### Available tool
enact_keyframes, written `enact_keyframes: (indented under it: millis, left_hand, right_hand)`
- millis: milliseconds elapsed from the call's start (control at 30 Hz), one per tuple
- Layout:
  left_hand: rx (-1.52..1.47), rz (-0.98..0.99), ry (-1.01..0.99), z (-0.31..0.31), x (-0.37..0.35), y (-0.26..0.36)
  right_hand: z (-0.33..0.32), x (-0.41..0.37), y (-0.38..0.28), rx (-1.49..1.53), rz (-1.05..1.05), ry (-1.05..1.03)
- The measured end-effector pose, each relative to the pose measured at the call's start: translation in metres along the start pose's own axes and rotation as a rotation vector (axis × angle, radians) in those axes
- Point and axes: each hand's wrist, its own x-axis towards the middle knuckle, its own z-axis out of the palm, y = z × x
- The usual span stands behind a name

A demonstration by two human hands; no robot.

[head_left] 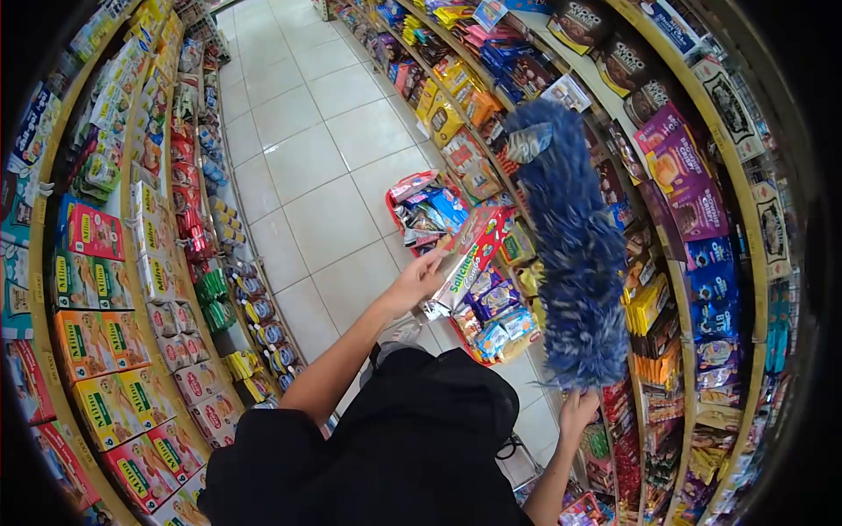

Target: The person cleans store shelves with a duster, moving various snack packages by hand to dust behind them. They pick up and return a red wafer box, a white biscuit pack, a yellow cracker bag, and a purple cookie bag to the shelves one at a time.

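Observation:
My left hand [419, 279] is raised in front of the right-hand shelves and grips a long red and white snack packet [467, 256] by its lower end, tilted up to the right. Low on the right, my right hand [577, 410] is closed around the base of a big blue fluffy duster [574, 245]. The duster stands upright against the shelf fronts, its head reaching up to the packets on the upper shelves. The packet and the duster sit close together without touching.
Stocked shelves line both sides of a white-tiled aisle [307, 149]: boxed goods [105, 342] on the left, snacks and cereal boxes [684, 175] on the right. A red basket [409, 187] filled with snack packs stands on the floor by the right shelves.

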Motion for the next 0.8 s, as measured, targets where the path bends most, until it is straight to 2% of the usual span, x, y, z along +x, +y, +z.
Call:
enact_keyframes:
  millis: [67,100,133,167,200,233,267,300,333,400,433,467,533,567,667,800]
  left_hand:
    - [-0.360,-0.177,0.087,0.013,0.005,0.006]
    - [-0.493,-0.270,0.088,0.021,0.008,0.014]
    - [-0.624,-0.364,0.089,0.024,0.009,0.017]
    - [-0.786,-0.264,-0.243,0.019,0.012,0.009]
    - [-0.989,-0.384,-0.269,0.002,0.019,-0.026]
    - [-0.945,-0.329,-0.230,0.006,0.025,-0.036]
    - [-0.897,-0.275,-0.195,0.012,0.030,-0.044]
    - [-0.914,-0.198,-0.278,0.007,0.033,-0.056]
    - [-0.723,-0.308,-0.189,0.013,0.028,-0.041]
    - [-0.323,-0.509,-0.027,0.025,0.018,-0.011]
    - [-0.349,-0.456,-0.054,0.024,0.015,-0.011]
    - [-0.248,-0.392,-0.044,0.026,0.012,-0.013]
    - [-0.047,-0.249,-0.021,0.029,0.005,-0.015]
    - [-0.053,-0.232,0.016,0.033,0.001,-0.014]
    - [0.159,-0.338,0.124,0.029,0.003,-0.018]
    - [-0.019,-0.135,0.101,0.026,0.010,-0.032]
  right_hand:
    - [0.010,-0.018,0.032,0.015,-0.186,0.136]
    - [0.008,-0.024,0.031,0.024,-0.272,0.076]
    - [0.010,-0.034,0.031,-0.024,-0.208,0.021]
    - [0.015,-0.046,0.031,-0.069,-0.143,-0.030]
    - [0.019,-0.058,0.029,-0.113,-0.076,-0.081]
    - [0.006,-0.047,0.001,-0.045,-0.073,-0.280]
    - [0.005,-0.040,-0.014,-0.097,-0.092,-0.310]
    - [0.005,-0.034,-0.024,-0.149,-0.108,-0.338]
    - [0.005,-0.029,-0.030,-0.203,-0.121,-0.365]
    - [0.034,-0.018,-0.008,-0.225,-0.138,-0.130]
    - [0.036,-0.005,-0.012,-0.161,0.008,-0.144]
    - [0.037,0.009,-0.019,-0.095,0.149,-0.158]
    - [0.024,0.021,-0.047,-0.144,0.154,-0.051]
    - [0.018,0.021,-0.055,-0.041,0.172,-0.038]
    - [0.010,-0.003,-0.041,-0.039,0.170,-0.212]
    - [0.013,-0.020,-0.040,-0.226,0.010,-0.371]
